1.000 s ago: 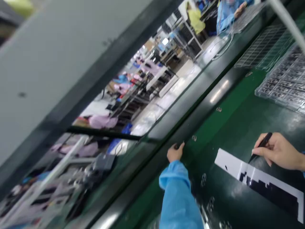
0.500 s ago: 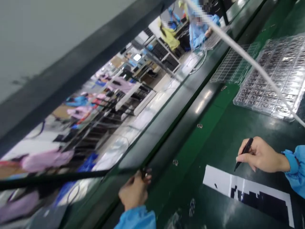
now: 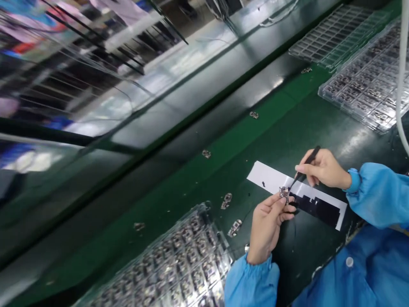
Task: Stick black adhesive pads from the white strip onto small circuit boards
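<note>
My left hand [image 3: 267, 221] pinches a small metallic electronic part [image 3: 283, 192] between thumb and fingers, over the edge of a white strip [image 3: 266, 174] that carries black sticker material [image 3: 324, 209]. Black tweezers [image 3: 310, 157] are gripped in my right hand [image 3: 326, 169], slanting down to the left. Their tip is right beside the part; whether it touches, or carries a piece, I cannot tell. One small black scrap [image 3: 263, 184] sits on the strip's bare left portion.
A clear tray of small parts [image 3: 179, 260] lies at the lower left. Another filled tray [image 3: 367, 91] and an empty gridded tray [image 3: 335, 36] are at the upper right. Several loose parts [image 3: 206, 154] dot the green belt [image 3: 230, 140]. A white cable [image 3: 403, 85] hangs at the right.
My left hand has come from the far side of the belt to the white strip, holding the small part. The tweezers' tip is now at that part. The view has shifted, showing the near tray.
</note>
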The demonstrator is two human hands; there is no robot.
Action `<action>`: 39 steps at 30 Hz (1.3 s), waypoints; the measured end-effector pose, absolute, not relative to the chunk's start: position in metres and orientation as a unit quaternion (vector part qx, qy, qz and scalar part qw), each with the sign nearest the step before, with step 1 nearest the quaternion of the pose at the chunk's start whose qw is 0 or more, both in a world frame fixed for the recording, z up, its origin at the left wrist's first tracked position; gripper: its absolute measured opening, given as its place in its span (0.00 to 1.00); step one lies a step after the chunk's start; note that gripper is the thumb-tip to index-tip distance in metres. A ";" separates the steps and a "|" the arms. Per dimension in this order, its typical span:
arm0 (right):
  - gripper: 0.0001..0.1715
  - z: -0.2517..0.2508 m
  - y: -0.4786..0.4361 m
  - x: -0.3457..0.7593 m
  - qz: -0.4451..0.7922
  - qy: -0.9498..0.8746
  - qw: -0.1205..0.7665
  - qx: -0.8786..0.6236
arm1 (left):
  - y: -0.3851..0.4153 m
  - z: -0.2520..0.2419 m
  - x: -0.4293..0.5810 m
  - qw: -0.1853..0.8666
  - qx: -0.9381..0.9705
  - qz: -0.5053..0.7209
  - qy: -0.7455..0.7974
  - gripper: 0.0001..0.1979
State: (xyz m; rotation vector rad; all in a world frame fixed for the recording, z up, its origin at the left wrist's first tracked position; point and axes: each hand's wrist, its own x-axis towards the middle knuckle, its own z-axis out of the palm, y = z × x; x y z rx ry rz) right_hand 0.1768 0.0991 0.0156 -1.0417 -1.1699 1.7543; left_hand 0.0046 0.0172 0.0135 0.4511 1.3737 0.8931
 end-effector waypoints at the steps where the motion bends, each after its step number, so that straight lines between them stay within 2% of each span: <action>1: 0.21 0.012 0.098 0.175 0.692 -0.458 0.379 -0.409 | 0.017 0.008 0.006 0.663 0.199 0.392 0.606 0.16; 12: 0.20 -0.001 0.096 0.170 0.719 -0.478 0.322 -0.389 | 0.017 0.008 0.007 0.676 0.216 0.355 0.609 0.14; 23: 0.14 -0.002 0.094 0.170 0.727 -0.503 0.290 -0.367 | 0.017 0.007 0.004 0.697 0.234 0.340 0.586 0.17; 39: 0.20 -0.003 0.094 0.167 0.745 -0.481 0.290 -0.359 | 0.018 0.011 0.005 0.684 0.226 0.325 0.613 0.19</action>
